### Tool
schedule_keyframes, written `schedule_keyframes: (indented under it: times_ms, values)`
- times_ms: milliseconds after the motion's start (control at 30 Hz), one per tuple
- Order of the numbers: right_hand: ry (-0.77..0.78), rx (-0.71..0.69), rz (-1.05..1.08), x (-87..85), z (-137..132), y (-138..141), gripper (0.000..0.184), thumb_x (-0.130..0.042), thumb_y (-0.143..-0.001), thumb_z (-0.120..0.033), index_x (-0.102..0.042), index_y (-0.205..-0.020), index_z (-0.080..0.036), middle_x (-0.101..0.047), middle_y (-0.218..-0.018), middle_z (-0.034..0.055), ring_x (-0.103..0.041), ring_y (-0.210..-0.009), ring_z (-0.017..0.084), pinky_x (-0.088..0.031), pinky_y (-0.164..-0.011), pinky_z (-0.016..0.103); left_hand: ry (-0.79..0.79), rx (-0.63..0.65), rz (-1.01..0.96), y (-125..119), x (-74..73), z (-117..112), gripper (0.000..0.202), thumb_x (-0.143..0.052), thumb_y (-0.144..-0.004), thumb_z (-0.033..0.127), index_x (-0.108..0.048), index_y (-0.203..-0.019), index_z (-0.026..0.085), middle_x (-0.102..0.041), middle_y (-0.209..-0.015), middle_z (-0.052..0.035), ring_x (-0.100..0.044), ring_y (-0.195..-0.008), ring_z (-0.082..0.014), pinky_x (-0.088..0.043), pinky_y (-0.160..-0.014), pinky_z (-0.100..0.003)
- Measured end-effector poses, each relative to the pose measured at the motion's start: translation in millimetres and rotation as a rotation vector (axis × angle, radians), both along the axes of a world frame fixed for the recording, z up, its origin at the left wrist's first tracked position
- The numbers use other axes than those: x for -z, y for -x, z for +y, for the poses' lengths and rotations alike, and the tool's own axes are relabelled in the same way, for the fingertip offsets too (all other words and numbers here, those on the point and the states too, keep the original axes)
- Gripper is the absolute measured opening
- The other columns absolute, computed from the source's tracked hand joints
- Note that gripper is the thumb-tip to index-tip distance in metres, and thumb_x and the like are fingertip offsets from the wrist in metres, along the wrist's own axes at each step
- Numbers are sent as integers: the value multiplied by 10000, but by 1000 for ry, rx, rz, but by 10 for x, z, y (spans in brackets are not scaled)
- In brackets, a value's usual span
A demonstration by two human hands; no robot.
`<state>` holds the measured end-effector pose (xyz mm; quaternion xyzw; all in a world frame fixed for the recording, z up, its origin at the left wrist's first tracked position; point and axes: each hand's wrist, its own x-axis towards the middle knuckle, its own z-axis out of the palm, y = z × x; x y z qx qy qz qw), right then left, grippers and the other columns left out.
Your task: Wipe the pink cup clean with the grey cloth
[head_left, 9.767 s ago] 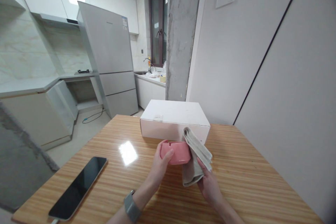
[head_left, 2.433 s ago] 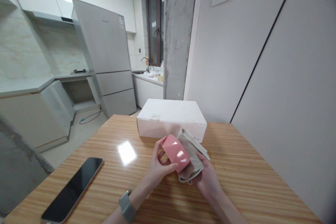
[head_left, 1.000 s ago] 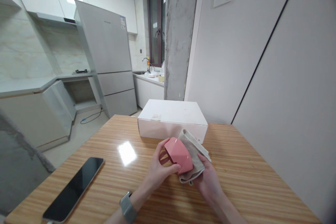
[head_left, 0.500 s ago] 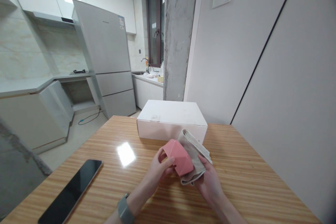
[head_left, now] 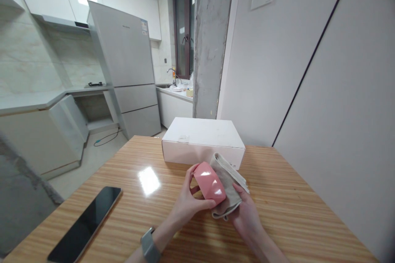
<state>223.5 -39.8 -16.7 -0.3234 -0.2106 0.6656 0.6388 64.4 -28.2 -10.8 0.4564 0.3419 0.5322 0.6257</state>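
Note:
My left hand (head_left: 187,203) grips a glossy pink faceted bowl (head_left: 210,186), tipped on its side with the outside facing me. Its fingers wrap round the rim and the thumb presses the lower edge. My right hand (head_left: 247,215) holds a folded beige cloth (head_left: 228,181) against the bowl's right side. Both hands hover just above the wooden table (head_left: 277,205). A grey watch (head_left: 149,248) sits on my left wrist.
A white cardboard box (head_left: 203,139) lies closed on the table just behind the hands. A dark tablet (head_left: 84,224) lies at the table's front left edge. A white wall runs close along the right. Beyond the table stand a concrete pillar (head_left: 210,41) and a fridge (head_left: 126,65).
Since the oldest frame, the bowl has gone from upright to tipped on its side. In the last second it has rotated slightly in my left hand against the cloth.

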Motion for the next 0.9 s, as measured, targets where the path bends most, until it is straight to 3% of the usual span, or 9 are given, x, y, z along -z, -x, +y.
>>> schedule_keyframes:
  times_ms: [167,267,367,467,633,767,900]
  values:
    - [89,23,41,-26,9,-29,228,-722,-702,-346,-751,-880,-206,-795,-868,38,-717,-935,292,-550,-847,408,122,44,-145,-16,-10,-6,818,-788,-659,425,-382,-1359,308,-545,-1286,-114,-631,-980,-252,-545,-753,-346]
    - [130,49,76,-57,3,-13,198,-699,-707,-318,-754,-853,-197,-797,-863,33,-730,-866,264,-558,-808,372,127,33,-123,0,28,28,879,-836,-613,385,-383,-1360,287,-595,-1223,-123,-630,-1019,-272,-537,-798,-363]
    - [157,47,91,-88,-11,3,191,-683,-706,-313,-753,-831,-186,-798,-844,38,-732,-738,236,-567,-734,352,53,8,-60,19,54,51,777,-865,-576,335,-499,-1250,208,-602,-1209,-143,-618,-1059,-281,-517,-867,-363]
    - [161,19,66,-117,-22,1,204,-690,-697,-336,-748,-828,-191,-795,-797,31,-733,-733,259,-569,-745,393,-38,-11,-42,13,30,23,821,-885,-533,257,-504,-1260,235,-572,-1261,-117,-598,-1099,-275,-499,-917,-358]
    - [151,36,70,-138,-20,-3,241,-735,-641,-340,-747,-827,-188,-795,-806,36,-726,-887,298,-556,-819,411,-30,56,-42,-18,16,-13,1076,-899,-490,292,-352,-1415,349,-499,-1335,-100,-634,-972,-244,-542,-796,-347]
    - [133,40,57,-113,-12,22,253,-753,-630,-345,-748,-828,-189,-795,-814,48,-709,-959,311,-542,-850,423,74,95,-35,4,69,43,987,-806,-621,479,-280,-1450,375,-500,-1309,-114,-636,-934,-245,-558,-673,-335]
    - [137,42,64,-78,-4,33,294,-769,-613,-348,-759,-855,-182,-795,-841,60,-715,-922,312,-550,-825,422,31,53,-16,28,46,48,991,-837,-591,446,-334,-1436,320,-553,-1261,-115,-624,-960,-240,-541,-728,-308]
